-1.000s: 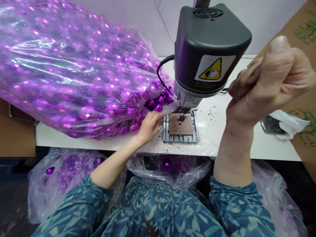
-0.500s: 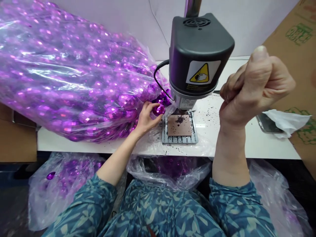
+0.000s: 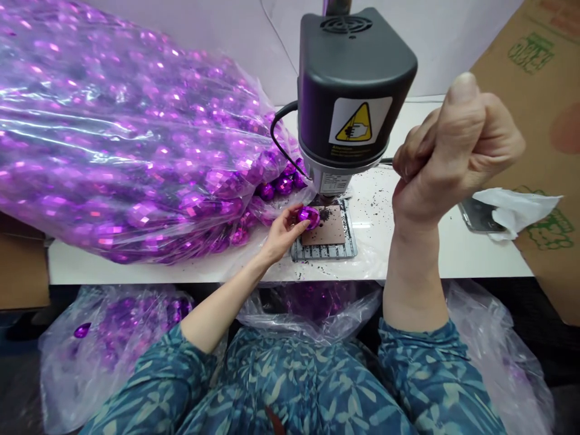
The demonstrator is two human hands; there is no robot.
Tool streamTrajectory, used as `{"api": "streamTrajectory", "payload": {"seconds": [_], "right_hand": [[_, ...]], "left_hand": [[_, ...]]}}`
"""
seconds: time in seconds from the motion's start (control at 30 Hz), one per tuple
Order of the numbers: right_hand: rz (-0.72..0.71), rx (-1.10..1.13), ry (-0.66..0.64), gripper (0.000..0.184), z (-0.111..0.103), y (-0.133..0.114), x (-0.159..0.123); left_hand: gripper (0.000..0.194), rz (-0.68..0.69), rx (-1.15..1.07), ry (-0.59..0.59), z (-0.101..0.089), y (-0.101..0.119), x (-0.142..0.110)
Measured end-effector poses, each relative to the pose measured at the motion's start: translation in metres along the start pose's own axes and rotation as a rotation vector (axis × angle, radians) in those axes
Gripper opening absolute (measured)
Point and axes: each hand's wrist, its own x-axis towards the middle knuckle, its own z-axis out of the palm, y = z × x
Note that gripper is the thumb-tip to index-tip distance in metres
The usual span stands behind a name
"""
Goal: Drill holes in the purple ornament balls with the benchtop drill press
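My left hand point(image 3: 283, 231) pinches a faceted purple bauble point(image 3: 309, 215) and holds it at the left edge of the brown pad on the drill press base plate point(image 3: 322, 249). The dark drill press head point(image 3: 351, 90) with a yellow warning sticker hangs just above. My right hand point(image 3: 453, 154) is raised in a fist, closed round the thin feed lever point(image 3: 386, 161) that sticks out of the head's right side. A big clear plastic bag of purple baubles point(image 3: 122, 145) lies on the white table point(image 3: 453, 248), its mouth beside my left hand.
Dark drilling dust is scattered on the table around the plate. A phone point(image 3: 478, 215) under a white tissue point(image 3: 514, 208) lies at the right, beside a tilted cardboard box point(image 3: 544, 121). Clear bags with purple baubles point(image 3: 113, 326) hang below the table's front edge, over my lap.
My left hand drew one purple bauble out of the bag's mouth and carried it right and down to the plate under the drill. My right fist stays on the lever.
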Motion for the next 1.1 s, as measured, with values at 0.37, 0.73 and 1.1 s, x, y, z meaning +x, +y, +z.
{"api": "streamTrajectory", "payload": {"seconds": [0.37, 0.73, 1.1], "right_hand": [[0.032, -0.020, 0.008, 0.059, 0.000, -0.005, -0.003], [0.022, 0.038, 0.004, 0.056, -0.002, -0.008, -0.008], [-0.090, -0.018, 0.060, 0.059, -0.016, -0.004, -0.038]], "left_hand": [[0.062, 0.113, 0.211, -0.039, 0.014, -0.015, 0.016], [0.056, 0.217, 0.371, -0.035, 0.030, -0.017, 0.013], [0.058, 0.196, 0.377, -0.045, 0.028, -0.020, 0.011]]}}
